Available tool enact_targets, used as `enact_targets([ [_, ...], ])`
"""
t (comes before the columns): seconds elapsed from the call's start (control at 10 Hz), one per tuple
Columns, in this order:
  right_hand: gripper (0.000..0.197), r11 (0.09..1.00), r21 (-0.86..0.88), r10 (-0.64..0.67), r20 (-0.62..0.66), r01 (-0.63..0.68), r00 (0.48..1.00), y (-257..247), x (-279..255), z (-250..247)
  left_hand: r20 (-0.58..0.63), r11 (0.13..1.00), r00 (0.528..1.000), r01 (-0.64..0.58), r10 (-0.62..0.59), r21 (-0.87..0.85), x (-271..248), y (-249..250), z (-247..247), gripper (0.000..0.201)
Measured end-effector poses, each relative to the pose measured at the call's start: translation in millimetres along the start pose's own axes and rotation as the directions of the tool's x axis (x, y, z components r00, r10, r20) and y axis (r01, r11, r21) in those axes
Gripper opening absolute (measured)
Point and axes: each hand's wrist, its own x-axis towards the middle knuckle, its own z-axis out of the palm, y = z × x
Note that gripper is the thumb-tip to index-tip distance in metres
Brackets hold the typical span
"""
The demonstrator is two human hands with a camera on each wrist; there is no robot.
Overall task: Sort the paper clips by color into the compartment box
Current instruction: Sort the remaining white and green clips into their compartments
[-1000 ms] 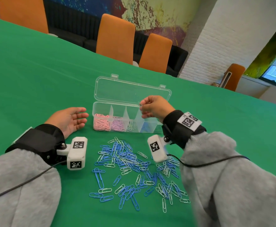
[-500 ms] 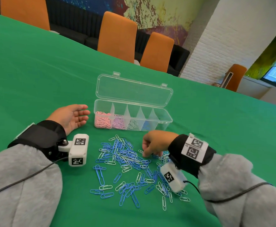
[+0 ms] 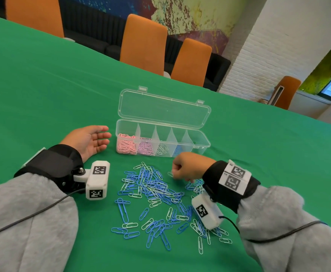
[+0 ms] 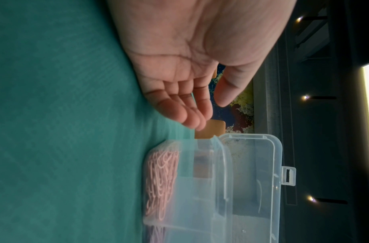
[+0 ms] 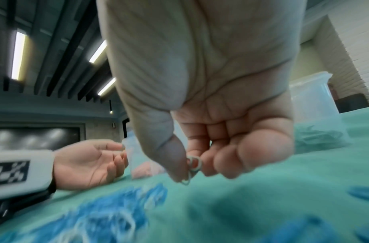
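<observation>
- The right hand (image 3: pixel 188 165) is curled, thumb and forefinger pinching one pale mint-white wire paper clip (image 5: pixel 192 166), held just above the green tablecloth (image 3: pixel 43 91) at the far edge of the loose heap of blue and pale paper clips (image 3: pixel 156 189).
- The left hand (image 3: pixel 88 140) lies palm-up on the cloth with relaxed, spread fingers, holding nothing, just to the left of the clear plastic compartment box (image 3: pixel 204 143) with its lid tipped back.
- The box sits just beyond both hands. Counting away from the left hand, its compartments hold pink clips (image 3: pixel 126 145), lilac clips, pale clips (image 3: pixel 161 149) and blue ones; the last looks nearly bare.
- To do this step well, I would keep the pinch firm but light, check that only one clip hangs from the fingers, carry it over the front wall and let go above the third compartment, low enough that it cannot bounce into a neighbour.
- Half a second ago the right hand was down on the heap, fingertips among the clips; now it has lifted clear with one clip. A second ago it was over the box. The left hand has stayed put.
</observation>
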Motion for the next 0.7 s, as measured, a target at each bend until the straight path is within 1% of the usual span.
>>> enact_targets([
  [0.1,0.018,0.981,0.191,0.008,-0.205,0.033,0.979,-1.6,3.0,-25.5,-0.006,1.0,1.0,0.001,-0.001,-0.007,0.2,0.0,-0.6,0.018],
  [0.2,0.016,0.945,0.316,0.043,-0.368,0.082,0.929,-3.6,10.0,-43.3,-0.01,1.0,1.0,0.001,-0.001,-0.005,-0.2,-0.1,-0.6,0.018],
  [0.3,0.011,0.875,0.466,0.15,-0.518,0.131,0.842,-3.4,25.4,-55.3,-0.013,1.0,1.0,-0.001,0.001,-0.004,-0.7,0.3,0.1,0.018],
  [0.4,0.016,0.888,0.443,0.169,-0.569,0.126,0.805,-3.6,29.1,-50.8,-0.01,1.0,1.0,-0.001,0.001,-0.004,-1.1,1.0,0.8,0.018],
  [0.5,0.006,0.956,0.279,0.031,-0.4,0.09,0.916,-11.1,21.5,-28.1,-0.012,1.0,1.0,-0.003,0.003,-0.003,-1.0,0.7,-0.4,0.017],
  [0.6,0.005,0.981,0.189,-0.015,-0.188,0.051,0.982,-16.8,17.4,-10.2,-0.008,1.0,1.0,-0.004,0.004,0.001,-0.8,0.4,-0.6,0.017],
  [0.7,0.003,0.993,0.112,-0.02,-0.073,0.028,0.997,-22.6,17.3,3.5,-0.011,1.0,1.0,-0.002,0.002,0.002,-1.0,0.3,0.4,0.017],
])
